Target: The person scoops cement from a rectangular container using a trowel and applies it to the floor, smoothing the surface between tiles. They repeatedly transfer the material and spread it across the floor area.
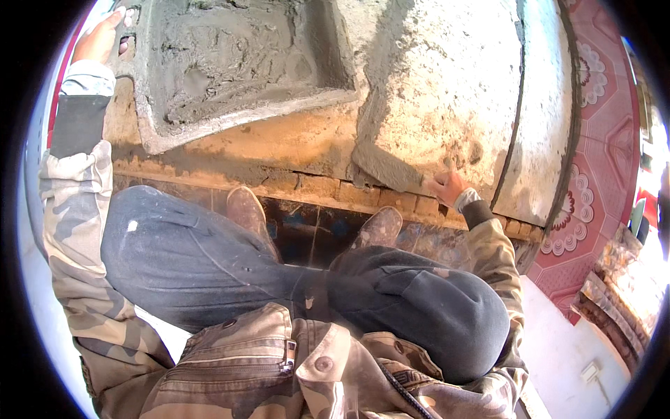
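My left hand (100,40) is at the far left, beside a grey mortar tray (251,121). Its fingertips show through an opening in the tray's side, so it grips the tray there. Wet grey mortar (223,66) lies across the tray, heaped unevenly. Low on the right, my right hand (449,187) is closed around the handle of a trowel (386,167). The blade is coated with mortar and points left, resting at the near edge of a pale, rough surface (447,91). From the blade, a strip of wet mortar (382,91) runs away from me.
A row of bricks (317,185) edges the surface on my side. Below it are dark tiles (300,227) and my two brown shoes (249,215). On the right runs a pink patterned panel (590,174), with a brown stack (618,293) beyond it.
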A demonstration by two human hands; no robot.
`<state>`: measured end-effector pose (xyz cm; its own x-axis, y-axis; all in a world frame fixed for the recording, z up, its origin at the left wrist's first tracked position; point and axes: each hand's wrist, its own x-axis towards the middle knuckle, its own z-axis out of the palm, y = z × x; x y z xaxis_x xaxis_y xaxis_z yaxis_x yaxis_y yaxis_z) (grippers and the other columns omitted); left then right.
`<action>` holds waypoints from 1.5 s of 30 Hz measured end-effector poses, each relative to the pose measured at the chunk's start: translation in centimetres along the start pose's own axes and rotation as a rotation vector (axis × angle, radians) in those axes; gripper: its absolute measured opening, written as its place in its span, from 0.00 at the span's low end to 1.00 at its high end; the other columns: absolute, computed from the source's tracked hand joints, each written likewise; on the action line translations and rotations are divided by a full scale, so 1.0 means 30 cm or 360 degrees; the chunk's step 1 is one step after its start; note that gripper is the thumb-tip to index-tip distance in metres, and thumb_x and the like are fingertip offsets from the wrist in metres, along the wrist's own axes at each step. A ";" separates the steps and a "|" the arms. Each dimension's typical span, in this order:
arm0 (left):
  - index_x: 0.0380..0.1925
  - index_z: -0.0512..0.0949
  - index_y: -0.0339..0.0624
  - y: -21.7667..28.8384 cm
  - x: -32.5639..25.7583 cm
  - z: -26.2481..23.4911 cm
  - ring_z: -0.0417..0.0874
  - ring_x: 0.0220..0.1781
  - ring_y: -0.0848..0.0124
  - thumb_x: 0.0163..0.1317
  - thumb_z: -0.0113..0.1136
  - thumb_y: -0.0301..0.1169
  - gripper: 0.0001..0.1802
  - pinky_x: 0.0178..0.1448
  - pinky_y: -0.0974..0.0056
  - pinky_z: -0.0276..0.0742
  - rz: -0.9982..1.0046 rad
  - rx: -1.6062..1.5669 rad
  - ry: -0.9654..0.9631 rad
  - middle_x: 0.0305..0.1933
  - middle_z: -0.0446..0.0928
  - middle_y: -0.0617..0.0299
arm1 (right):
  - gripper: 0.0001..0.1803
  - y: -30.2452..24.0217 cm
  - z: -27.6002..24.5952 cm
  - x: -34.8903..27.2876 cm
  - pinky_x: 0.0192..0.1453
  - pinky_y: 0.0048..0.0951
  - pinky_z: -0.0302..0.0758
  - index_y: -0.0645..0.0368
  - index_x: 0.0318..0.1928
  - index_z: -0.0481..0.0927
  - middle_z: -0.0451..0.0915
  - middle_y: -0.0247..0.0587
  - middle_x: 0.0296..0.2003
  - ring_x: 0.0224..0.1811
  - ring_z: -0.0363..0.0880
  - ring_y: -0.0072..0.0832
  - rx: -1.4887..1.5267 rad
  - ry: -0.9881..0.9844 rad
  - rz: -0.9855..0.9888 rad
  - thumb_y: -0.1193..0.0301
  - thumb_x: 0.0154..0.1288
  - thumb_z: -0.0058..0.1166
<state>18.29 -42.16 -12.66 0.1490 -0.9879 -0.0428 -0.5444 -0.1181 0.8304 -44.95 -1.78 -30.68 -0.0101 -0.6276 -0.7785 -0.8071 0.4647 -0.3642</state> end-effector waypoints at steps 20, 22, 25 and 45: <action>0.33 0.82 0.39 0.222 -0.310 0.134 0.75 0.32 0.79 0.71 0.54 0.34 0.12 0.36 0.69 0.72 0.0539 0.0428 0.0233 0.30 0.80 0.68 | 0.22 -0.730 -0.379 0.330 0.29 0.42 0.73 0.59 0.32 0.83 0.79 0.45 0.20 0.20 0.75 0.35 -0.0311 0.1159 -0.1080 0.51 0.70 0.58; 0.31 0.81 0.38 0.197 -0.313 0.154 0.74 0.31 0.78 0.71 0.53 0.32 0.12 0.36 0.68 0.71 0.0683 0.0275 0.0216 0.27 0.78 0.66 | 0.23 -0.793 -0.442 0.349 0.27 0.41 0.73 0.58 0.31 0.81 0.78 0.42 0.18 0.19 0.74 0.32 -0.0382 0.1260 -0.1238 0.50 0.72 0.56; 0.31 0.79 0.35 0.274 -0.362 0.168 0.83 0.30 0.57 0.68 0.55 0.35 0.14 0.39 0.58 0.77 0.0671 0.0343 0.0227 0.26 0.81 0.51 | 0.23 -0.906 -0.567 0.324 0.23 0.37 0.70 0.56 0.32 0.79 0.76 0.38 0.17 0.16 0.70 0.28 -0.0643 0.1261 -0.1226 0.49 0.74 0.52; 0.27 0.79 0.37 0.249 -0.307 0.156 0.79 0.24 0.57 0.68 0.56 0.34 0.14 0.34 0.56 0.74 0.0843 0.0425 0.0213 0.21 0.78 0.52 | 0.10 -1.518 -0.407 -0.179 0.35 0.33 0.86 0.52 0.33 0.87 0.86 0.39 0.29 0.33 0.88 0.27 -0.1892 0.0960 -0.1381 0.64 0.71 0.58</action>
<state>8.99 -34.42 -8.68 -0.1058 -0.9001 0.4227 -0.7586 0.3479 0.5509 -15.35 -27.20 -3.67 0.6897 -0.7100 -0.1425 -0.6707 -0.7005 0.2440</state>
